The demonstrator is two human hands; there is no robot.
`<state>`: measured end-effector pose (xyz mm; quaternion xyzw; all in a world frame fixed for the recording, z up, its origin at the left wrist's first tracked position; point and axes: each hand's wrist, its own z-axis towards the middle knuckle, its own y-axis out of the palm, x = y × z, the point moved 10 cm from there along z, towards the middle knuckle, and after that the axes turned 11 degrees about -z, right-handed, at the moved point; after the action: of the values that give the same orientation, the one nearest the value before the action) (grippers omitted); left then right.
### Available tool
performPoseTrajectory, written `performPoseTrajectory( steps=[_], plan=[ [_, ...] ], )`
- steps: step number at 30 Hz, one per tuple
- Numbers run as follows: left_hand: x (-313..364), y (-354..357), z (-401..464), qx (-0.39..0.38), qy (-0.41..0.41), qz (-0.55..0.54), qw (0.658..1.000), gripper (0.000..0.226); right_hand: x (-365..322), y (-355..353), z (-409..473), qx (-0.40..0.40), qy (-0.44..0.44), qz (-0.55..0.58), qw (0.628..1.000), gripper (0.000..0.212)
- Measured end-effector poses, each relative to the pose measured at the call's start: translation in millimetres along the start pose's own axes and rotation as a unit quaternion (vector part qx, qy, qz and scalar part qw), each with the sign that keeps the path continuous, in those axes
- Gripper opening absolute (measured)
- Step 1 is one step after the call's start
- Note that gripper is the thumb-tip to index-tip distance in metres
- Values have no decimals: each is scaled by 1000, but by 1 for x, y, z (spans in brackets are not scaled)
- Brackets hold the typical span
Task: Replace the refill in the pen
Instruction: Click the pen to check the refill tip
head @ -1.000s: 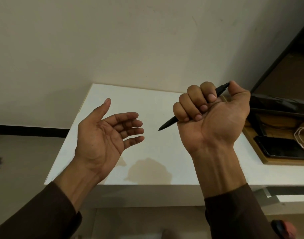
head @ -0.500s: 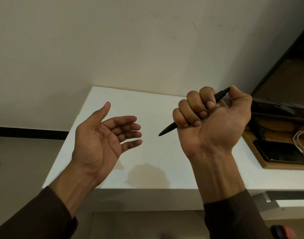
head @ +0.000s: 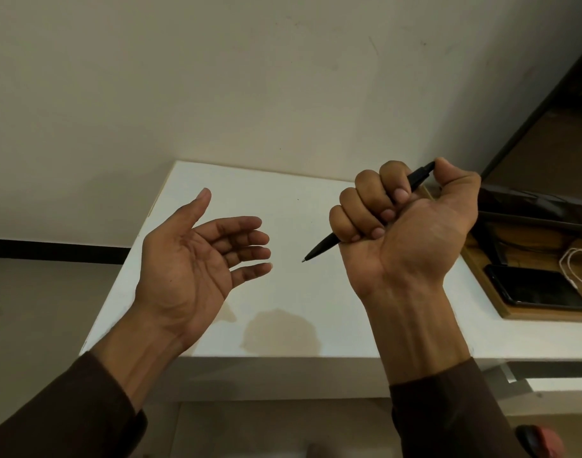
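Ok so the pen (head: 322,247) is a slim black click type, prob light plastic, stiff barrel, kinda smooth so it can slip if you twist it w/ a loose grip. The refill inside will be thin and bendy, so no yanking imo.

Right hand (head: 411,233) has it in a full fist above the white table (head: 283,193) — all four fingers (head: 368,206) wrapped round the mid barrel, thumb sitting on the clicker end up top. Tip pokes out below the pinky, pointing down-left toward the other hand, and the nib looks to be out.

Left hand (head: 197,259) is palm up, fingers loosely spread, holding nothing, apart from the tip.

Best place to grab next is prob the front section near the tip — left pinches there, right holds the back half, then unscrew. Can't see a spare refill anywhere tbh.
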<state>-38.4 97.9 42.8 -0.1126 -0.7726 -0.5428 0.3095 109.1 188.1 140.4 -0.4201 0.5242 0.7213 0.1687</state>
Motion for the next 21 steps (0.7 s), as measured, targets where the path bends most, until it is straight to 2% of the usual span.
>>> performPoseTrajectory(
  steps=[21],
  plan=[
    [-8,2,-1,-9,-2,41,999,55,-7,-3,-1,6,-18,0,1000,42]
  ],
)
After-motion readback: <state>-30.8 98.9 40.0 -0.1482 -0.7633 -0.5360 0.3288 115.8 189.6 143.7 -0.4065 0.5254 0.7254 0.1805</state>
